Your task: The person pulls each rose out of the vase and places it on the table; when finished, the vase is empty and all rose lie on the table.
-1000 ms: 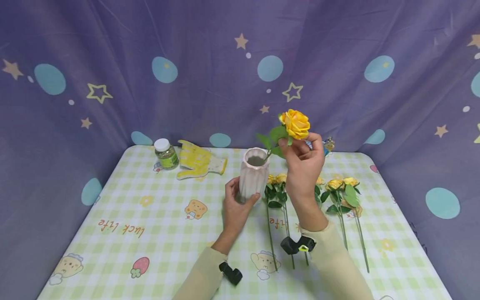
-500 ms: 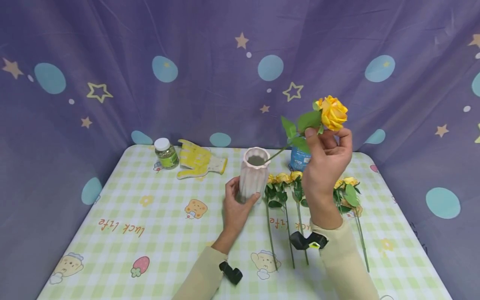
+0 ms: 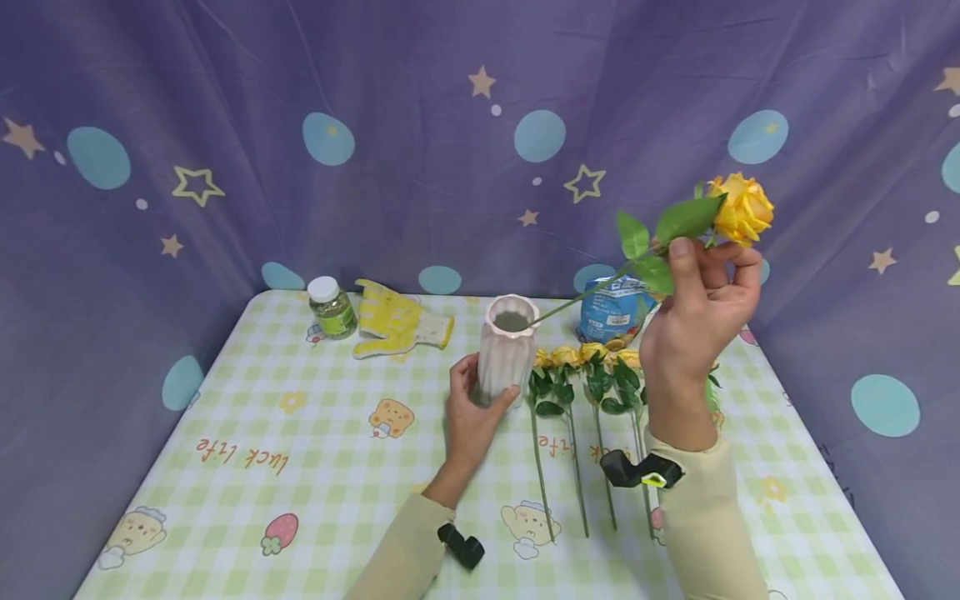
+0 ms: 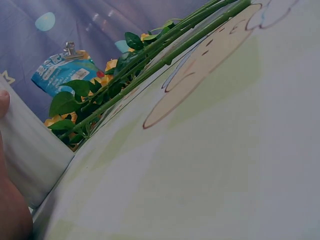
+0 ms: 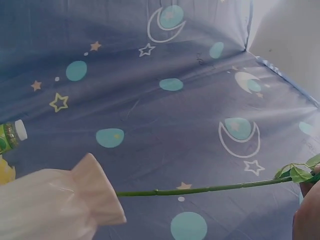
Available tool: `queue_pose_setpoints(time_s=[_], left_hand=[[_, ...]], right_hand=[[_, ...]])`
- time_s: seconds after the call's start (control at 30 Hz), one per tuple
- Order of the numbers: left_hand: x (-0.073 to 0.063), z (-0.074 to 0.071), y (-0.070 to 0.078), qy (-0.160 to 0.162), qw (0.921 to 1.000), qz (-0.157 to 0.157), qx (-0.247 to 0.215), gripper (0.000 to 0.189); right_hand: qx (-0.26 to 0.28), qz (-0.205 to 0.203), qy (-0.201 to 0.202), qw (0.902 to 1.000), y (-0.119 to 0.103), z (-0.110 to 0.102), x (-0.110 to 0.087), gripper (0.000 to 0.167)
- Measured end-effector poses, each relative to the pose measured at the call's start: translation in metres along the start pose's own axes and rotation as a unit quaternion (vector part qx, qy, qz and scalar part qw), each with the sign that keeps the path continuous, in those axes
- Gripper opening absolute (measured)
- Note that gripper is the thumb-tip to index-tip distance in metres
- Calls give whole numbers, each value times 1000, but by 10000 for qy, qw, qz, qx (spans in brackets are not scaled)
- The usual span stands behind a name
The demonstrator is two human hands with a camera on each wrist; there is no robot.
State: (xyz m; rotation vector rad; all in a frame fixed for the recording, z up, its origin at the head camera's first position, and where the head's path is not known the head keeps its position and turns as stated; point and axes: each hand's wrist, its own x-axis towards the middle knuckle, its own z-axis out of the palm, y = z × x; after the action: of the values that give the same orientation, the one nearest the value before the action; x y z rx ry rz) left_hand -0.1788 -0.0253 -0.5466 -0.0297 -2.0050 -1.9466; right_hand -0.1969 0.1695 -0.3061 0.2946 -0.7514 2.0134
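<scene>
A pale pink ribbed vase [image 3: 504,362] stands upright on the table, and my left hand [image 3: 474,408] grips its lower part. Up and to the right, my right hand [image 3: 701,312] pinches a yellow rose [image 3: 742,208] just below its bloom, among the green leaves. The rose's stem slants down to the left, and its lower end is at the vase's mouth. In the right wrist view the green stem [image 5: 200,190] passes behind the vase rim [image 5: 107,195]; how deep its end sits is hidden. The left wrist view shows the vase wall [image 4: 30,150] beside my fingers.
Several yellow roses lie in a row, their stems [image 3: 577,475] toward me; my right forearm covers some. Behind them stands a blue bag [image 3: 615,312]. A white-capped jar [image 3: 332,308] and a yellow-and-white glove [image 3: 397,321] lie at the back left of the checked table [image 3: 300,500].
My right hand has moved right and up with the rose, showing more of its stem outside the vase. The blue bag has come into view. The left hand and vase have stayed put.
</scene>
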Motion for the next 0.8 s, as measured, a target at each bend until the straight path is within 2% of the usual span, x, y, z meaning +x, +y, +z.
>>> queue_pose_setpoints(time_s=[0.17,0.4,0.6,0.8], left_hand=[[-1,-1,2,-9,10000,-26,30,74],[-1,0,0,-14,10000,13,21,75],[0,0,-1,-16,10000,48,28,75],[0,-1,1,-12,10000,49,38,75]], right_hand=[[99,0,216,9997,-3,-2,7,40],[259,-57,503,9984,-11,-7,17,38],[325,-47,713,9969,-19,-21,29,34],[151,58,813,9966,-24,-41,36,31]])
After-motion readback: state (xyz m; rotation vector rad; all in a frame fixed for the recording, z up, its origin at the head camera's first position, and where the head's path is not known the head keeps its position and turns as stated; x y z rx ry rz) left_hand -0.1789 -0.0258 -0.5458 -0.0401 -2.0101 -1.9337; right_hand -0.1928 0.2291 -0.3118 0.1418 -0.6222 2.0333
